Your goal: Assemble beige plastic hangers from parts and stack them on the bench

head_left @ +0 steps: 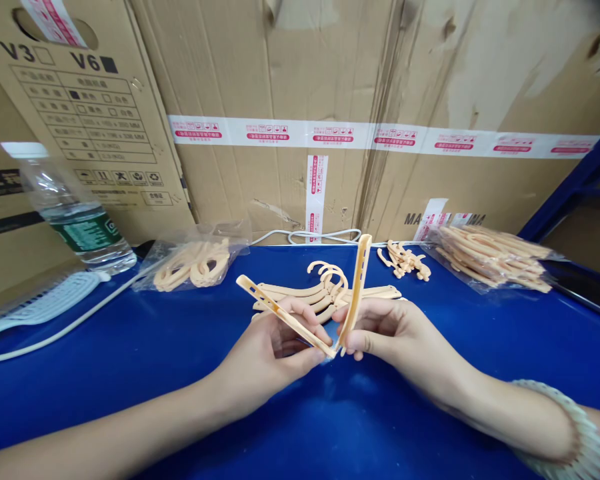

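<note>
Where both hands meet, hanger stack just behind, water bottle far left.

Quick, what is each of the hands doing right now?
Left hand: closed on the left hanger arm.
Right hand: closed on the right hanger arm; the two arms meet at the fingertips.

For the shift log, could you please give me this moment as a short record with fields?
surface: blue table
left hand: grips one peach plastic hanger arm
right hand: grips second hanger arm, upright; the two arms meet at the fingertips
behind hands: stack of assembled hangers
far left: water bottle, bag of hooks
far right: loose hooks, bag of hanger arms
backdrop: cardboard boxes
</note>
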{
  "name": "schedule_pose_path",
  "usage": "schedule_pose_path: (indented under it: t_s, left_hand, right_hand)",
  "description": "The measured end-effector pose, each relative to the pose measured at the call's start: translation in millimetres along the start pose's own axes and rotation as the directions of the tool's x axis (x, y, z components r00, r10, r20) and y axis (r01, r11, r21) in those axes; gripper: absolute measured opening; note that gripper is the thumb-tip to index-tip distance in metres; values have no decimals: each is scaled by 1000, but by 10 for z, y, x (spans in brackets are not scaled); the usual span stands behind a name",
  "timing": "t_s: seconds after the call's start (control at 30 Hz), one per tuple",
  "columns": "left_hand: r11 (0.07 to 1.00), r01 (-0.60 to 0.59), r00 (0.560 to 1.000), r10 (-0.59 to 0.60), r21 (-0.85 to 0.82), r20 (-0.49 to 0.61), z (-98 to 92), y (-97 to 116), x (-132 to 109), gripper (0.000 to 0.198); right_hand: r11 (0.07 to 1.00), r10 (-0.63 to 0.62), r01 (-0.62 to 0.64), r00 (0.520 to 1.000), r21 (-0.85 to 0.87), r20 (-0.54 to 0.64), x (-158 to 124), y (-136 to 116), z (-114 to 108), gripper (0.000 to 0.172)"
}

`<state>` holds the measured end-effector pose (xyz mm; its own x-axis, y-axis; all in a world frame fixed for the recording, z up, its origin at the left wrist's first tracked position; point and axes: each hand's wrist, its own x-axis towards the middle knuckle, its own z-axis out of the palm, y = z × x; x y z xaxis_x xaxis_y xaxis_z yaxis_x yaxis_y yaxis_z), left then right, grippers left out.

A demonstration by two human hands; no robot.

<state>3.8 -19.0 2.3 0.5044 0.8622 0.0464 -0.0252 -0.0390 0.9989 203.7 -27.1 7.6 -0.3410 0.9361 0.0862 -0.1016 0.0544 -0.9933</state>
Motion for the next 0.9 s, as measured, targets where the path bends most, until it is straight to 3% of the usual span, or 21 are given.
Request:
schedule_pose_path:
  t_s: [0.1, 0.33, 0.57, 0.9]
  left_hand:
    - [1000, 4, 1000, -4, -12, 3, -11, -20, 2, 24]
    - [998, 16, 999, -13, -56, 47, -38, -78, -2, 27]
    - [998, 52, 994, -55, -27, -92, -32, -90, 5, 27]
    - [998, 17, 997, -21, -61, -70, -42, -107, 19, 41]
  right_hand:
    - [1000, -9, 10, 1000, 17, -23, 6, 11, -7, 17]
    - [1000, -23, 24, 997, -5, 73, 10, -7, -9, 13]
    - [1000, 9, -8, 997, -11, 76, -14, -21, 14, 18]
    - [999, 37, -39, 997, 28, 63, -36, 45, 40, 23]
